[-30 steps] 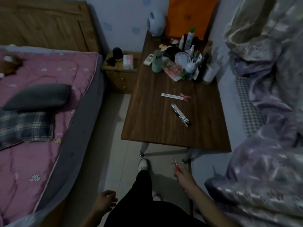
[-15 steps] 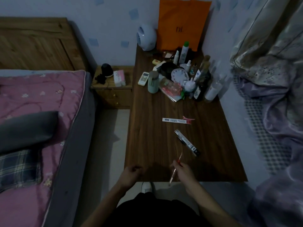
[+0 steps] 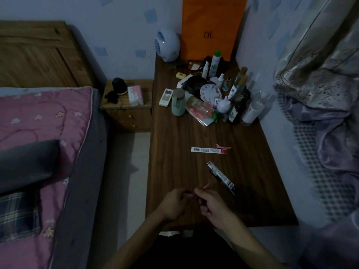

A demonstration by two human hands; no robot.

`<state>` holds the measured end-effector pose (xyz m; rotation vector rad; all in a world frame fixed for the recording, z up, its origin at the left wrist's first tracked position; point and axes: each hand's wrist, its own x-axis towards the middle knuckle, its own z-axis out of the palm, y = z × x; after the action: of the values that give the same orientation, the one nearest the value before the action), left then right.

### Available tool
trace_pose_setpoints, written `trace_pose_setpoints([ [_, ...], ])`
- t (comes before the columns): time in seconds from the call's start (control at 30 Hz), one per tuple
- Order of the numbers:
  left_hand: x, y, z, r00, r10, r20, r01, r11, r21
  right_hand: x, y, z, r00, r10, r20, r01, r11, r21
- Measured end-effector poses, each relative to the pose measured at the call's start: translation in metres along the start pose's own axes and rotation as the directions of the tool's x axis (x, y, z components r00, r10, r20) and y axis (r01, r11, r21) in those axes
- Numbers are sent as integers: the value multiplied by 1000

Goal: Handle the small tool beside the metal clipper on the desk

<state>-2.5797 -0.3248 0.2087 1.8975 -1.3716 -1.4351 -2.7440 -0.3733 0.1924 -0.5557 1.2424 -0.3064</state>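
Over near edge of wooden table (image 3: pixel 174 152), both hands meet, forearms angled inward. Right hand (image 3: pixel 212 203) pinches thin pink stick (image 3: pixel 206 186), tip pointing away. Left hand (image 3: pixel 173 203) curled, fingertips at stick's near end; hold unclear. Boxed pen (image 3: pixel 221 177) lies just beside right hand.

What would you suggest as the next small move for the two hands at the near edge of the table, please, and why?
Probably a small pull apart. The right hand pinches a thin reddish stick, perhaps a pen, and the left hand meets its near end over the wooden table. Its slim open box lies just beyond, so uncapping seems likely, though dim light hides the cap.
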Motion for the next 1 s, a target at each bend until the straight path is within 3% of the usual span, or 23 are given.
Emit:
trace_pose_setpoints([
  [0.1,-1,2,-10,999,5,47,-9,996,92,1,-3,-5,1000,3,-29,0,995,97],
  [0.37,-9,-6,-5,994,-42,102,29,992,122,9,-18,19,993,-22,-113,3,986,-169],
  [0.5,-5,-2,-8,988,-3,151,-29,977,212,17,-24,33,983,-40,-180,9,986,-169],
  [0.67,-7,7,-9,981,-90,174,117,982,-149,23,-26,42,972,-121,-204,86,981,-172],
  [0.73,-9,9,-9,988,-80,134,99,984,-146,24,-25,49,971,-149,-189,116,977,-178],
  [0.83,-9,10,-9,998,5,55,-6,1000,11,22,-26,55,983,-59,-175,38,992,-117],
  [0.93,-9,6,-10,998,14,69,-21,996,91,21,-26,53,983,90,-161,-102,993,-67],
  [1.0,-9,4,-9,996,-6,88,-5,993,116,21,-23,52,978,111,-174,-127,988,-88],
])
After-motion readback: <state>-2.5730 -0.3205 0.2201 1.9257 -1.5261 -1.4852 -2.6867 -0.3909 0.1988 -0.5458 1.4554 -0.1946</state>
